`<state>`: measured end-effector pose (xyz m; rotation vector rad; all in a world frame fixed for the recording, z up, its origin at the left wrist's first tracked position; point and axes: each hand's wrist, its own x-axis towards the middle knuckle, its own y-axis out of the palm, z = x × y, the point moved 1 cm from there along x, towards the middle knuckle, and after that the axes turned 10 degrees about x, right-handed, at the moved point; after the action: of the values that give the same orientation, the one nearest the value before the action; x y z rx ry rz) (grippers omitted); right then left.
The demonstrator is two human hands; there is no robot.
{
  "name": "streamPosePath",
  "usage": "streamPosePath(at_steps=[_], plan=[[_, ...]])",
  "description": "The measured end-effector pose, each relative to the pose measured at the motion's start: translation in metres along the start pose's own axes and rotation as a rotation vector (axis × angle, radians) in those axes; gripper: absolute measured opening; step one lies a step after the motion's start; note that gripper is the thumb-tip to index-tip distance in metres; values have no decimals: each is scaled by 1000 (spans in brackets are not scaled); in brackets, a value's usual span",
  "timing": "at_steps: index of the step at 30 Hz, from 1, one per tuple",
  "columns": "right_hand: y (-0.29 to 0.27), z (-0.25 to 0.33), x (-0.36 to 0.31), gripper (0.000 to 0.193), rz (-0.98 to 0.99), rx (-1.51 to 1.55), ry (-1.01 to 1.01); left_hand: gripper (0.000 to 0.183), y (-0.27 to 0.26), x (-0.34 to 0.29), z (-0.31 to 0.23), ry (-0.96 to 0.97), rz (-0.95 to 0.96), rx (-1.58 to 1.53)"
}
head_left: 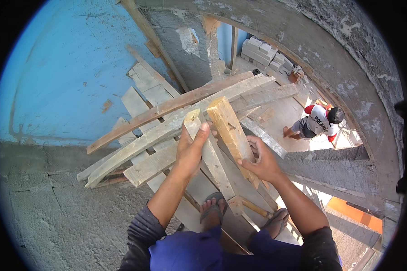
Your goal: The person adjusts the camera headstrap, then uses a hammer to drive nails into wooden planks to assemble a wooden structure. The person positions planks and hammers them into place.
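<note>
My left hand [190, 151] is closed around the upper part of a long greyish wooden beam [215, 165], thumb on its near face. The beam slants down toward my feet. In my right hand [262, 161] is a shorter yellowish wooden block [229, 128], gripped at its lower right side, with a nail sticking out of its face. The block leans beside the beam, its top end just right of the beam's end. Whether the two pieces touch lower down I cannot tell. Behind them lies a stack of crossed planks [167, 128].
My sandalled feet [212, 210] stand on planks, with a round wooden stick [256, 207] between them. Blue wall [63, 77] at left, rough grey wall [77, 212] below it. Lower down at right, beyond an opening, a person [319, 122] crouches; grey blocks [260, 53] are piled farther back.
</note>
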<state>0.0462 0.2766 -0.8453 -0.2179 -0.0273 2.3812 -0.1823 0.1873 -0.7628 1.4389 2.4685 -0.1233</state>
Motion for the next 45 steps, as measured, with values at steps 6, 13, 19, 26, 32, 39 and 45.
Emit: streamPosePath(at_steps=[6,13,19,26,32,39,45], plan=[[-17,-13,-6,65,72,437,136,84,-8,-12,-54,389,137,617],[-36,-46,-17,66,292,-144,186,89,-16,-55,36,279,133,1080],[10,-88,-41,54,312,-150,260,98,-49,-67,136,146,-37,1203],[39,-100,-45,52,230,-458,41,89,-61,-59,169,125,-46,1212],[45,-93,-55,62,294,-621,111,81,-65,-59,176,84,-43,1141],[53,-87,-57,62,258,-645,105,77,-69,-50,178,68,-97,1151],[46,-90,-51,61,331,-603,184,77,-63,-50,172,4,-49,1117]])
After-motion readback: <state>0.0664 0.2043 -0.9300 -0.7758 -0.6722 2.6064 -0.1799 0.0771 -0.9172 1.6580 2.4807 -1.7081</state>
